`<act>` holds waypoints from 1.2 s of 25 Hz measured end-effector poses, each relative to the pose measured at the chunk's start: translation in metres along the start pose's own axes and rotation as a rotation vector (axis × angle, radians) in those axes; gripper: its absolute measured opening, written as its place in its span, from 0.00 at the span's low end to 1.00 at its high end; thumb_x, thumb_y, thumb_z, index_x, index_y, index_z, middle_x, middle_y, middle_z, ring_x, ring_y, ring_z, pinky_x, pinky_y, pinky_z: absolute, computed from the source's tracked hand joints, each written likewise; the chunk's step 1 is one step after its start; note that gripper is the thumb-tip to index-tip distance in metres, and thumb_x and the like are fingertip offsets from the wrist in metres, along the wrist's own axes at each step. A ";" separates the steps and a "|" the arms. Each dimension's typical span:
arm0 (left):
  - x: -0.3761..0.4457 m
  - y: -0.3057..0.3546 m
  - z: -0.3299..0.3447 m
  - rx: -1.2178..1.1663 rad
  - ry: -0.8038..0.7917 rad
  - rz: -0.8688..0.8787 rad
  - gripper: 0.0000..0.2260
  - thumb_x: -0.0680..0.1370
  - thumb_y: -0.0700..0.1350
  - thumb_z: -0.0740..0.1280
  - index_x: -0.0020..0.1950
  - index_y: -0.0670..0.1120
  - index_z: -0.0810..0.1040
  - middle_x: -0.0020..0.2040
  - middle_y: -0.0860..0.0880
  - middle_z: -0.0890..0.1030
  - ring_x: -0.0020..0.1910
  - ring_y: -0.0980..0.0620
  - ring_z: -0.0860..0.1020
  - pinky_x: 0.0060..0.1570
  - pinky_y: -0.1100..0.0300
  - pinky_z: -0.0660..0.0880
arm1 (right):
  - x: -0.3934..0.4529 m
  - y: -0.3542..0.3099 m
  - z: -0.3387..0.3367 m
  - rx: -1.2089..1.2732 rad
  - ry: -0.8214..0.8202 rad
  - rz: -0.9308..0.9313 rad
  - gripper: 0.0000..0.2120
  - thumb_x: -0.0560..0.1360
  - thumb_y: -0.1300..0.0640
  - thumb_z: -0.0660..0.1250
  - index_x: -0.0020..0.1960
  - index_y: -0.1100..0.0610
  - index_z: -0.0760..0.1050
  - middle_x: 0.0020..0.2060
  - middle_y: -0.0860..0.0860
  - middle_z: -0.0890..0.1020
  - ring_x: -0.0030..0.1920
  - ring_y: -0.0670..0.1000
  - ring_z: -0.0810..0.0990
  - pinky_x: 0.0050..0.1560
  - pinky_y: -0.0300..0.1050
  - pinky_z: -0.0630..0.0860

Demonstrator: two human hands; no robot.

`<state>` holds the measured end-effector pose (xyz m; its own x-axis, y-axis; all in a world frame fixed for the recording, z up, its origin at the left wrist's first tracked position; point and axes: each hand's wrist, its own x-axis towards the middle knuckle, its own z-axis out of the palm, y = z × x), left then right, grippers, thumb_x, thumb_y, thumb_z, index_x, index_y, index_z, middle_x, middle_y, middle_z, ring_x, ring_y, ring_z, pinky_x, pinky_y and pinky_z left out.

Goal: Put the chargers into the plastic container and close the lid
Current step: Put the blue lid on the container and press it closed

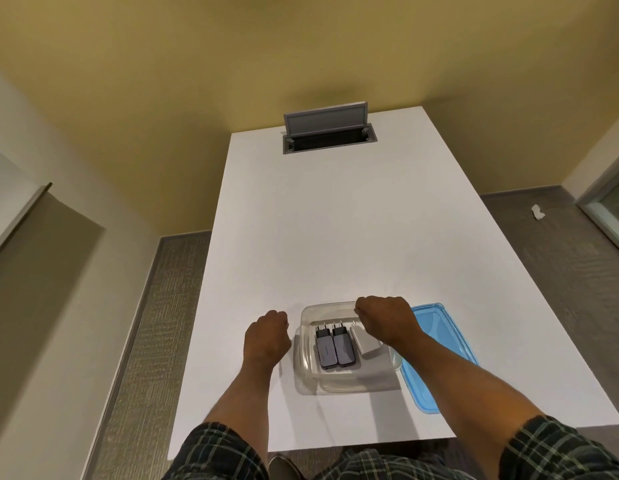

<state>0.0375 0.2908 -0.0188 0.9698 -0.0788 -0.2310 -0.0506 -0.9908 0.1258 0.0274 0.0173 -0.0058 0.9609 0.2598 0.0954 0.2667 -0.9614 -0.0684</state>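
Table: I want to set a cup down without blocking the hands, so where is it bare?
The table is bare from the cable hatch down to the container. The near edge is crowded: left hand, container with chargers, right hand above it, blue lid alongside.

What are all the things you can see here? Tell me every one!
grey chargers: two, dark grey, side by side in the container, prongs pointing away.
white charger: one, white, in the container right of the grey ones, partly under the right hand.
container: one, clear plastic, open, on the table's near part.
lid: one, blue, flat on the table right of the container.
table: one, white.
cable hatch: one, grey, flap up, at the table's far end.
left hand: one, curled, left of the container.
right hand: one, curled, over the container.
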 end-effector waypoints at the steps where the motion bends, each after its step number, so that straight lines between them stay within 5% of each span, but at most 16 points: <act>1: 0.005 0.005 -0.005 -0.009 0.032 0.008 0.07 0.81 0.45 0.60 0.50 0.47 0.77 0.50 0.50 0.80 0.49 0.44 0.81 0.44 0.55 0.72 | -0.002 0.005 -0.001 0.040 0.012 0.057 0.09 0.76 0.50 0.70 0.40 0.54 0.78 0.30 0.50 0.81 0.27 0.57 0.80 0.27 0.44 0.74; 6: 0.027 0.053 -0.026 0.021 0.100 0.210 0.09 0.80 0.51 0.63 0.49 0.47 0.76 0.48 0.49 0.80 0.46 0.44 0.80 0.45 0.53 0.76 | -0.012 0.043 -0.003 0.179 0.006 0.415 0.10 0.81 0.47 0.62 0.49 0.52 0.78 0.41 0.49 0.84 0.39 0.58 0.83 0.36 0.46 0.74; 11: 0.041 0.128 -0.032 0.150 0.135 0.572 0.11 0.81 0.52 0.60 0.51 0.46 0.77 0.49 0.47 0.80 0.48 0.43 0.79 0.44 0.52 0.70 | -0.044 0.086 0.004 0.292 0.002 0.661 0.07 0.80 0.54 0.63 0.56 0.49 0.79 0.53 0.46 0.84 0.49 0.55 0.83 0.47 0.47 0.76; 15: 0.044 0.185 -0.023 0.223 0.057 0.723 0.14 0.81 0.52 0.60 0.56 0.43 0.77 0.55 0.45 0.79 0.56 0.42 0.77 0.51 0.50 0.70 | -0.073 0.107 0.007 0.332 -0.077 0.793 0.11 0.77 0.54 0.65 0.60 0.52 0.76 0.57 0.49 0.80 0.53 0.58 0.82 0.52 0.48 0.75; 21: 0.035 0.237 0.002 0.473 -0.136 0.821 0.19 0.81 0.50 0.62 0.70 0.42 0.73 0.70 0.44 0.72 0.76 0.44 0.64 0.66 0.50 0.68 | -0.108 0.123 0.011 0.334 -0.336 0.954 0.10 0.70 0.51 0.69 0.49 0.54 0.75 0.49 0.52 0.78 0.48 0.57 0.82 0.45 0.45 0.74; 30: 0.045 0.252 0.021 0.515 -0.327 0.694 0.27 0.81 0.49 0.62 0.78 0.41 0.63 0.73 0.43 0.69 0.72 0.43 0.69 0.69 0.49 0.66 | -0.115 0.136 0.026 0.283 -0.458 0.990 0.09 0.74 0.59 0.63 0.52 0.52 0.78 0.50 0.50 0.83 0.51 0.55 0.82 0.49 0.45 0.76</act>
<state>0.0638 0.0354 -0.0174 0.5702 -0.6232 -0.5353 -0.7714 -0.6302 -0.0880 -0.0454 -0.1411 -0.0515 0.6801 -0.5406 -0.4953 -0.6767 -0.7227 -0.1404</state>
